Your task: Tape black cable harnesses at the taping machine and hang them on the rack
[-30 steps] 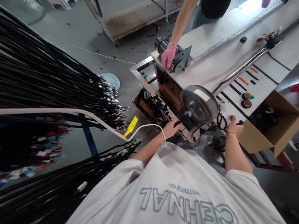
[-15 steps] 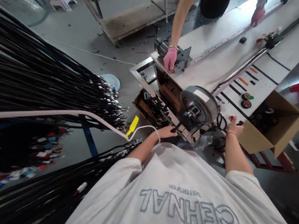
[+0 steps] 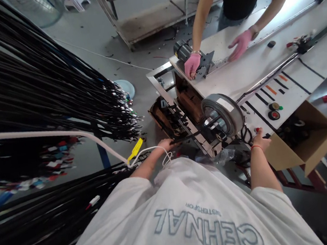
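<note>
My left hand (image 3: 165,144) is closed round the end of a black cable (image 3: 186,137). The cable runs right from my fingers, over the metal frame, to a machine with a large grey-black wheel (image 3: 224,114). At the front edge of the white table (image 3: 256,114), my right hand (image 3: 261,141) is curled, with a finger at a red button (image 3: 257,129). Something dark shows by its fingertips, too small to make out. Black-handled scissors (image 3: 245,133) lie between the wheel and that hand.
A co-worker's pink-gloved hands (image 3: 192,65) are over the table's far side, one near a motor (image 3: 182,49). Black cable bundles (image 3: 68,81) hang at left. An open cardboard box (image 3: 319,141) stands at right. A white cord with a yellow tag (image 3: 135,150) crosses near my left arm.
My left hand has moved left, away from the wheel, and a longer stretch of cable shows. My right hand stays by the button. One of the co-worker's hands has come in leftward over the table.
</note>
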Demonstrator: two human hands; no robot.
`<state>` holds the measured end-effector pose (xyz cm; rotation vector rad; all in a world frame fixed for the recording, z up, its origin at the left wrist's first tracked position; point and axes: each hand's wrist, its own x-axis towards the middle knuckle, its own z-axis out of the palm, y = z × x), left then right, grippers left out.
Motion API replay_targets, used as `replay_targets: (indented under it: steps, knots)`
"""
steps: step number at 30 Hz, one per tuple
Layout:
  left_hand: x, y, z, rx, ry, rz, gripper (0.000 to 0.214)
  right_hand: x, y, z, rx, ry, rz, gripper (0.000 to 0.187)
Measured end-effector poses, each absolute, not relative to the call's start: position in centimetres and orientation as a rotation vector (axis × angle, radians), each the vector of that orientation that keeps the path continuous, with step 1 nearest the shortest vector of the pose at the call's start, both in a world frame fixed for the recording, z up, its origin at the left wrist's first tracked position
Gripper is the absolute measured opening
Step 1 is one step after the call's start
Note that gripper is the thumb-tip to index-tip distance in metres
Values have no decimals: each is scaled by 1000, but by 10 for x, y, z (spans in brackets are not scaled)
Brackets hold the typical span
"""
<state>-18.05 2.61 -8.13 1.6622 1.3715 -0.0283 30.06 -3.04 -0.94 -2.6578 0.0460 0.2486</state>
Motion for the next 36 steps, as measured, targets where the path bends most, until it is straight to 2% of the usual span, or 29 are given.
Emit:
replay_targets:
  steps: [5,10,17,36]
  knots:
    - [-211,-20,-53,1646,1376,154,35,301,-32,-10,-2681,-18,201,62]
    - [-209,-42,-31,1578,1411,308,32,300,-32,-10,-2692,-36,221,59]
    - [-188,-27,-20,1569,1344,470,35,301,-32,-10,-2623,28,232,64]
    - [-89,4,0,1630,1156,464,40,302,-34,-13,-2660,-40,242,62]
